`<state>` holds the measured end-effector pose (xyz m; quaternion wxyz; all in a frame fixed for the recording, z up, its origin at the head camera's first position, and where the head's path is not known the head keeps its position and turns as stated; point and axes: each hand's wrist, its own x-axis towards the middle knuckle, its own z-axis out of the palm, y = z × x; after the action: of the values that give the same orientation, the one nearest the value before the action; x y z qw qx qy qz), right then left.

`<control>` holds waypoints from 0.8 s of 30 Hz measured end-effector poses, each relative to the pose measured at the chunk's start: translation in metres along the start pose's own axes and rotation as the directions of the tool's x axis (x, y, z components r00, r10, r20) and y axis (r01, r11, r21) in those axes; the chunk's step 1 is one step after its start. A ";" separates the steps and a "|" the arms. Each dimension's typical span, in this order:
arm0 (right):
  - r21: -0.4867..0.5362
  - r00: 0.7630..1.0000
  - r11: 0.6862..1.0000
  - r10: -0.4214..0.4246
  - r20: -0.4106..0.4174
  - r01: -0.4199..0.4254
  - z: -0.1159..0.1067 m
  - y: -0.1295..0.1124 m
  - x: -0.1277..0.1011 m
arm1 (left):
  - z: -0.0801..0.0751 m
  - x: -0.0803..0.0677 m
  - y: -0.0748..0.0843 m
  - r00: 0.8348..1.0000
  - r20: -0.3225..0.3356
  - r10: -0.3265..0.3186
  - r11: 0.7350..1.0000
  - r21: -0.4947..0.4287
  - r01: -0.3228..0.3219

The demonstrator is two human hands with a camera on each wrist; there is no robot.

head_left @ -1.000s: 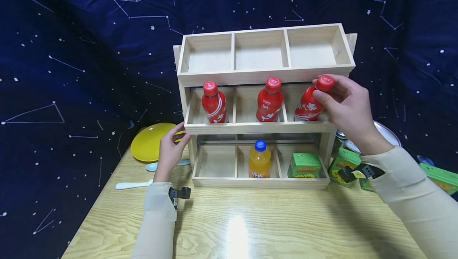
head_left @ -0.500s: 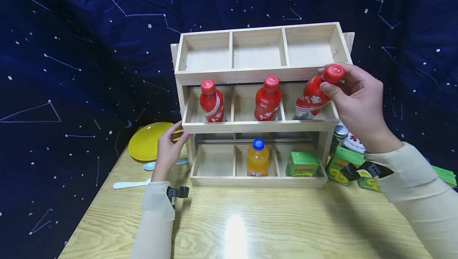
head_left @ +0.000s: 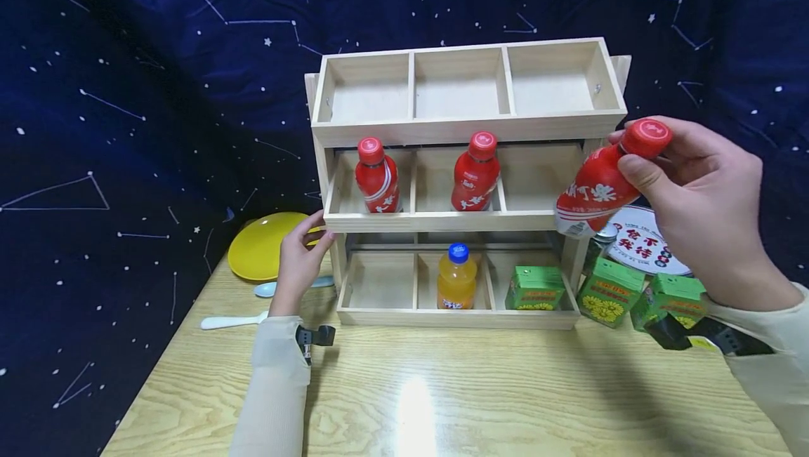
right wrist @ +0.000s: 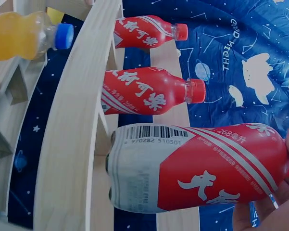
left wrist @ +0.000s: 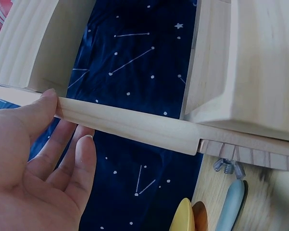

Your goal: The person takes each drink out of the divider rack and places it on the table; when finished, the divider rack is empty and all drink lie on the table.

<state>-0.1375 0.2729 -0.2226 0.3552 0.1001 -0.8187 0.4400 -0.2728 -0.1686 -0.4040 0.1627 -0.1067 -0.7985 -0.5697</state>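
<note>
A: Count, largest first?

B: I see one rack (head_left: 442,218) with nine bays, three red bottles, three green cartons (head_left: 536,288) and one orange bottle (head_left: 457,279).

A: Grips?

B: My right hand (head_left: 701,204) pinches a tilted red bottle (head_left: 597,190) by the cap, off the rack's right edge. My left hand (head_left: 298,264), fingers straight, touches the middle shelf's left corner. That shelf's right bay is free.

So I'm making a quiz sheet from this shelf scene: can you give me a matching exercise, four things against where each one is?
Things:
1. orange drink bottle
2. yellow plate
3. tilted red bottle
4. green carton in the rack

Places:
A. held in the right hand
B. bottom shelf, right compartment
C. bottom shelf, middle compartment
D. on the table, left of the rack

Pairs: 1-C, 2-D, 3-A, 4-B
</note>
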 end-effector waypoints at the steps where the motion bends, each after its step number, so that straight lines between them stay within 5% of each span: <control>1: -0.015 1.000 1.000 0.007 0.004 -0.007 -0.003 0.002 -0.004 | 0.000 0.000 -0.001 1.000 0.002 0.002 1.000 -0.002 -0.002; 24: -0.174 0.961 0.955 0.260 0.093 -0.241 -0.040 0.078 -0.085 | -0.001 0.001 -0.002 1.000 0.003 0.019 1.000 -0.004 -0.019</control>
<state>-0.0930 0.3388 -0.3158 0.2557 -0.0085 -0.8766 0.4076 -0.2741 -0.1702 -0.4058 0.1667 -0.1153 -0.7965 -0.5697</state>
